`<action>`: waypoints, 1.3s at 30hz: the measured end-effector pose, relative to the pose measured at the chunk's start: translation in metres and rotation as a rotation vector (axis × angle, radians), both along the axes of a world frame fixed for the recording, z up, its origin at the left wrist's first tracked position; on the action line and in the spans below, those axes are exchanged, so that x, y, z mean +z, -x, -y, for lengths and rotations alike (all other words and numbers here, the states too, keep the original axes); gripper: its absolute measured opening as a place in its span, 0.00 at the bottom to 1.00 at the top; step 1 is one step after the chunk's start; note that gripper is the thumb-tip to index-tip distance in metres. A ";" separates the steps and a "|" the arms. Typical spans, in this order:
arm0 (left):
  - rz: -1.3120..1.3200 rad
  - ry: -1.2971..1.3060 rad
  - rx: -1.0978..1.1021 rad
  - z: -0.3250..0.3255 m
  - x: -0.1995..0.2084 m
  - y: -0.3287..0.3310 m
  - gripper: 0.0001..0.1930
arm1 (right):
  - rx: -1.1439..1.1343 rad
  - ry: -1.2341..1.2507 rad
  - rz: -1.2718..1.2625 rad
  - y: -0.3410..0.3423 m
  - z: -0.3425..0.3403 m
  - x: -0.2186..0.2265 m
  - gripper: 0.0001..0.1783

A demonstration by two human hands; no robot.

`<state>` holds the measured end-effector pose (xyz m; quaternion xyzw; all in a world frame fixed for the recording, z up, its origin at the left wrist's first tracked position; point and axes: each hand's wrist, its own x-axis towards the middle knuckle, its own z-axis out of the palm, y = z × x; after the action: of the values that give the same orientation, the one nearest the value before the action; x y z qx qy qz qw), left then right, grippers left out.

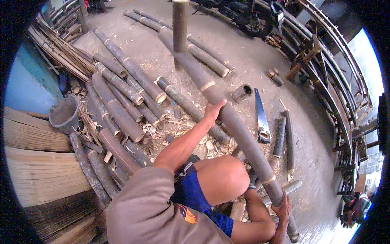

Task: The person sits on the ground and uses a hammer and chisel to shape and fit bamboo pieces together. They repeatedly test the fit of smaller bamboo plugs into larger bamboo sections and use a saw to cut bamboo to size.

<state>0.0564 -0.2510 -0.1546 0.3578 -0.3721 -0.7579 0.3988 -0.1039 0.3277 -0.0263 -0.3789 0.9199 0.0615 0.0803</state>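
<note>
A long brown bamboo pole (pixel 243 136) slants across my front, from the far left down to the near right. My left hand (pixel 214 112) is wrapped round its middle, the thumb lying over the top. Further down, close to its near end, my right hand (pixel 282 209) grips the same pole from the side. The pole's far part passes by an upright post (pixel 180 30); whether they touch I cannot tell. On the floor right of the pole lie a handsaw (pixel 261 118) with a dark handle and a short hollow bamboo piece (pixel 242 93).
Cut bamboo lengths (pixel 118 110) lie at the left beside a grey bucket (pixel 65 114). Stacked bamboo strips (pixel 44 171) line the left edge. Wood chips (pixel 209 146) litter the floor. At the right stands a bamboo rack (pixel 325 73); a motorcycle (pixel 250 18) is parked behind.
</note>
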 end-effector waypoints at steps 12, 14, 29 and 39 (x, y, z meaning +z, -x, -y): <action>0.027 -0.336 -0.052 -0.001 -0.054 -0.011 0.38 | 0.039 -0.076 -0.070 0.001 0.016 0.008 0.58; 0.053 -0.189 0.003 0.017 -0.058 -0.018 0.38 | 0.027 -0.061 -0.055 0.005 0.022 0.005 0.59; 0.029 -0.306 -0.083 -0.001 -0.043 -0.013 0.48 | -0.010 -0.070 -0.026 0.010 0.000 0.003 0.61; 0.061 -0.232 -0.068 0.039 -0.097 -0.034 0.46 | 0.083 -0.076 -0.025 0.002 0.023 -0.008 0.59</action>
<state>0.0903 -0.2900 -0.2511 0.4117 -0.3058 -0.7976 0.3173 -0.1063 0.3049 -0.0340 -0.4128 0.9012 0.1044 0.0807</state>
